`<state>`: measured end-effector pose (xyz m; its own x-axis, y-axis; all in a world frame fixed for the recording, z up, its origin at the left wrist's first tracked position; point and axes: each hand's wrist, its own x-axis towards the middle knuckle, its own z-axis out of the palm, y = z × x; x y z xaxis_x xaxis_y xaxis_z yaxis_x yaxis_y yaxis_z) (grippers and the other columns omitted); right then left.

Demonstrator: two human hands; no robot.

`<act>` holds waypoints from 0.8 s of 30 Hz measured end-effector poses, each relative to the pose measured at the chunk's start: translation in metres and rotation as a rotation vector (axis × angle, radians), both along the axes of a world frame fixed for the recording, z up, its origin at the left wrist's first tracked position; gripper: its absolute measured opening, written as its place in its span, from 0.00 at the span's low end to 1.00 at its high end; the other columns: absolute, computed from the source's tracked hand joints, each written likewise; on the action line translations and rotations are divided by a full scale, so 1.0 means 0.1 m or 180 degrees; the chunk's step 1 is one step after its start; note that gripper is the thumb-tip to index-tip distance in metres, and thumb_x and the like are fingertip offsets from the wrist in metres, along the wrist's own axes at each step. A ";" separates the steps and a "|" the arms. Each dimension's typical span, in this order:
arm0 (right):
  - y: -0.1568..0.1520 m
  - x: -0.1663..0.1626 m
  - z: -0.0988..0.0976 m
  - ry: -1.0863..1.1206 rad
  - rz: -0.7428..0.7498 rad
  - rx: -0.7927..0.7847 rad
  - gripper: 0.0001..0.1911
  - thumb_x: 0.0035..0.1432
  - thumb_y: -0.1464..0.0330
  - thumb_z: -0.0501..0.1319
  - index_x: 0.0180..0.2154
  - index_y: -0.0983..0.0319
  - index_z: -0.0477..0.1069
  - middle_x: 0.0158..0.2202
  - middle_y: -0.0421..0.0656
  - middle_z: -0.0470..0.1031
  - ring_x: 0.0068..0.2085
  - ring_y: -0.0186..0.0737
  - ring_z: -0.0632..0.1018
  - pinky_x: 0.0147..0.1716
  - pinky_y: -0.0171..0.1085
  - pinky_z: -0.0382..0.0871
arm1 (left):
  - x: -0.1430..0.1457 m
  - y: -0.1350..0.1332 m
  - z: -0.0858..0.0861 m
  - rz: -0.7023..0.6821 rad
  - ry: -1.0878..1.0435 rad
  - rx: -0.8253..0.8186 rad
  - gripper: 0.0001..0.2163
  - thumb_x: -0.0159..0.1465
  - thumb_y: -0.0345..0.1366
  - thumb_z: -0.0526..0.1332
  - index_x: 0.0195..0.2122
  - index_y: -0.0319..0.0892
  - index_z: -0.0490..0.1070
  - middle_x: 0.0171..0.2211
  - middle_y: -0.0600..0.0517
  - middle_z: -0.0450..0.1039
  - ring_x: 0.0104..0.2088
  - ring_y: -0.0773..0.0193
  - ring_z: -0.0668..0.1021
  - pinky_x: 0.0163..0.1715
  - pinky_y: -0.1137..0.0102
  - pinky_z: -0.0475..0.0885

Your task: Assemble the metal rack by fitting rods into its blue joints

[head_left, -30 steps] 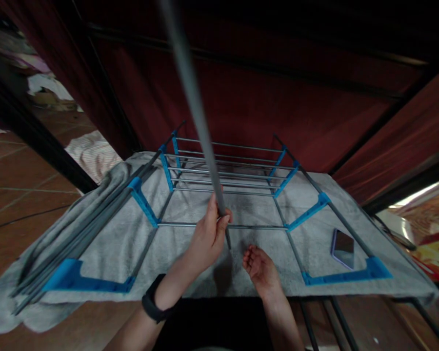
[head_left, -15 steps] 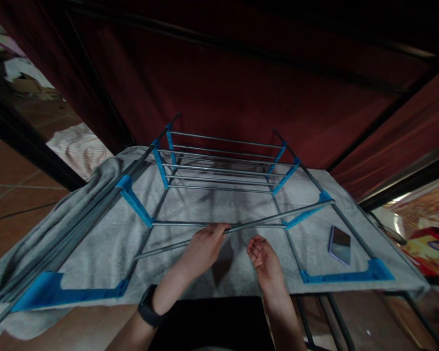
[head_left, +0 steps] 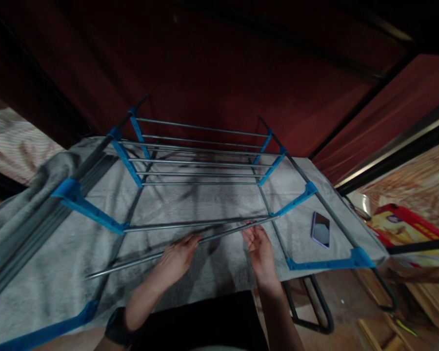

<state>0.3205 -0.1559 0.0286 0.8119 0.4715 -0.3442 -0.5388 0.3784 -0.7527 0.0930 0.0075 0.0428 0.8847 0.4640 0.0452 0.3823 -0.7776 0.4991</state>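
Observation:
A loose grey metal tube (head_left: 223, 234) slants across the near part of a rack frame. My left hand (head_left: 177, 256) is closed around it near its middle. At the tube's right part, the bent fingers of my right hand (head_left: 259, 248) take hold of it. The tube's right tip lies close to a blue plastic bracket (head_left: 294, 201) on the frame's right side. Another blue bracket (head_left: 91, 209) joins the left side, and a fixed crossbar (head_left: 190, 224) runs between the two. Farther back, several thin bars (head_left: 201, 163) span more blue brackets.
The frame lies on a grey cloth (head_left: 205, 202) over a bed or table. A bundle of spare tubes (head_left: 29, 234) rests at the left. A phone (head_left: 321, 229) lies right of the frame. Dark red curtain (head_left: 205, 73) hangs behind; a red and yellow package (head_left: 398, 224) sits beyond the right edge.
The tube has shifted left and lower, its right tip now by the end of the crossbar. My right hand has risen from below the tube to grip it. The view has turned right.

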 end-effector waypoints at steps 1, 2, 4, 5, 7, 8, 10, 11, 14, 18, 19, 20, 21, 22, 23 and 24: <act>-0.01 0.03 -0.03 -0.0011 -0.0041 -0.0023 0.14 0.50 0.63 0.74 0.40 0.56 0.78 0.44 0.41 0.84 0.47 0.39 0.84 0.47 0.37 0.81 | 0.00 0.00 -0.01 -0.0016 0.0051 -0.0079 0.21 0.74 0.31 0.47 0.59 0.44 0.76 0.53 0.44 0.84 0.50 0.53 0.86 0.51 0.60 0.81; -0.03 0.06 -0.06 -0.0027 -0.0086 -0.0047 0.14 0.50 0.64 0.75 0.39 0.55 0.78 0.44 0.40 0.84 0.46 0.39 0.84 0.46 0.37 0.81 | 0.00 0.00 -0.02 -0.0024 0.0092 -0.0170 0.21 0.75 0.31 0.47 0.59 0.44 0.77 0.53 0.44 0.84 0.50 0.52 0.86 0.52 0.59 0.81; -0.06 0.12 -0.12 -0.0070 -0.0175 -0.0091 0.14 0.49 0.65 0.76 0.38 0.55 0.77 0.42 0.39 0.84 0.45 0.38 0.84 0.46 0.37 0.80 | -0.01 0.01 -0.03 -0.0023 0.0146 -0.0355 0.20 0.75 0.34 0.49 0.59 0.45 0.76 0.55 0.44 0.84 0.51 0.51 0.86 0.53 0.58 0.80; -0.07 0.14 -0.15 -0.0099 -0.0217 -0.0111 0.14 0.48 0.65 0.76 0.37 0.54 0.76 0.41 0.38 0.84 0.45 0.38 0.84 0.46 0.37 0.80 | -0.01 0.01 -0.04 -0.0021 0.0173 -0.0447 0.19 0.75 0.35 0.50 0.60 0.46 0.76 0.55 0.44 0.84 0.52 0.51 0.86 0.54 0.58 0.80; -0.10 0.18 -0.21 -0.0147 -0.0265 -0.0155 0.15 0.48 0.64 0.78 0.36 0.54 0.75 0.40 0.37 0.84 0.44 0.37 0.84 0.47 0.38 0.80 | -0.01 0.02 -0.07 -0.0004 0.0254 -0.0610 0.18 0.73 0.37 0.54 0.61 0.47 0.75 0.55 0.46 0.84 0.52 0.50 0.86 0.54 0.58 0.80; -0.12 0.20 -0.23 -0.0164 -0.0292 -0.0181 0.16 0.48 0.63 0.78 0.35 0.54 0.75 0.39 0.37 0.84 0.43 0.37 0.84 0.47 0.38 0.80 | -0.02 0.03 -0.09 0.0023 0.0299 -0.0659 0.18 0.72 0.37 0.56 0.61 0.47 0.75 0.54 0.46 0.85 0.50 0.50 0.87 0.53 0.59 0.80; -0.14 0.24 -0.26 -0.0198 -0.0334 -0.0228 0.16 0.48 0.62 0.78 0.35 0.54 0.74 0.37 0.36 0.83 0.42 0.36 0.83 0.47 0.37 0.80 | -0.03 0.06 -0.13 0.0113 0.0330 -0.0681 0.17 0.71 0.36 0.57 0.59 0.48 0.76 0.51 0.47 0.86 0.47 0.51 0.88 0.51 0.60 0.81; -0.16 0.26 -0.27 -0.0214 -0.0349 -0.0243 0.16 0.48 0.62 0.78 0.34 0.54 0.74 0.37 0.36 0.83 0.41 0.35 0.83 0.48 0.37 0.80 | -0.04 0.08 -0.15 0.0159 0.0300 -0.0664 0.16 0.71 0.37 0.57 0.57 0.48 0.77 0.50 0.47 0.86 0.46 0.51 0.88 0.50 0.60 0.81; -0.20 0.33 -0.29 -0.0233 -0.0420 -0.0246 0.16 0.49 0.62 0.78 0.33 0.55 0.73 0.37 0.36 0.83 0.41 0.35 0.84 0.48 0.37 0.80 | -0.06 0.13 -0.21 0.0190 0.0121 -0.0622 0.15 0.72 0.40 0.56 0.53 0.48 0.79 0.48 0.47 0.86 0.45 0.50 0.88 0.47 0.59 0.82; -0.25 0.41 -0.31 -0.0258 -0.0480 -0.0278 0.17 0.49 0.61 0.78 0.33 0.55 0.72 0.37 0.36 0.83 0.42 0.36 0.83 0.48 0.38 0.80 | -0.09 0.17 -0.27 0.0167 -0.0027 -0.0571 0.17 0.72 0.44 0.54 0.51 0.48 0.81 0.48 0.46 0.86 0.46 0.51 0.88 0.48 0.60 0.82; -0.26 0.42 -0.32 -0.0258 -0.0494 -0.0299 0.17 0.50 0.61 0.78 0.33 0.55 0.72 0.37 0.37 0.83 0.42 0.36 0.83 0.48 0.39 0.80 | -0.09 0.17 -0.28 0.0180 -0.0011 -0.0552 0.17 0.73 0.44 0.53 0.51 0.48 0.81 0.48 0.46 0.86 0.46 0.51 0.87 0.48 0.60 0.82; -0.27 0.43 -0.33 -0.0250 -0.0506 -0.0316 0.17 0.50 0.60 0.78 0.34 0.54 0.72 0.37 0.37 0.83 0.42 0.37 0.83 0.49 0.40 0.80 | -0.10 0.17 -0.29 0.0187 0.0025 -0.0537 0.18 0.73 0.44 0.52 0.51 0.48 0.81 0.48 0.46 0.86 0.46 0.51 0.87 0.48 0.59 0.82; -0.28 0.44 -0.34 -0.0237 -0.0529 -0.0323 0.17 0.50 0.60 0.78 0.34 0.54 0.72 0.38 0.37 0.83 0.43 0.38 0.83 0.49 0.41 0.79 | -0.10 0.17 -0.30 0.0188 0.0070 -0.0526 0.18 0.73 0.44 0.52 0.51 0.48 0.81 0.48 0.46 0.86 0.46 0.51 0.87 0.49 0.59 0.82; -0.28 0.45 -0.35 -0.0224 -0.0552 -0.0324 0.17 0.50 0.60 0.77 0.35 0.54 0.72 0.38 0.37 0.83 0.43 0.38 0.83 0.50 0.42 0.79 | -0.10 0.16 -0.30 0.0187 0.0115 -0.0521 0.19 0.73 0.44 0.52 0.51 0.48 0.81 0.48 0.46 0.86 0.46 0.51 0.87 0.49 0.58 0.82; -0.28 0.46 -0.36 -0.0215 -0.0562 -0.0326 0.16 0.50 0.60 0.77 0.35 0.54 0.72 0.39 0.38 0.83 0.44 0.39 0.83 0.51 0.42 0.79 | -0.10 0.16 -0.31 0.0177 0.0158 -0.0526 0.19 0.73 0.44 0.51 0.52 0.48 0.81 0.49 0.46 0.86 0.47 0.50 0.87 0.50 0.58 0.82; -0.29 0.46 -0.36 -0.0212 -0.0564 -0.0337 0.16 0.50 0.60 0.76 0.35 0.54 0.72 0.39 0.38 0.83 0.44 0.40 0.83 0.51 0.43 0.79 | -0.11 0.16 -0.31 0.0164 0.0189 -0.0540 0.19 0.73 0.44 0.51 0.52 0.47 0.81 0.49 0.46 0.86 0.47 0.50 0.87 0.50 0.57 0.82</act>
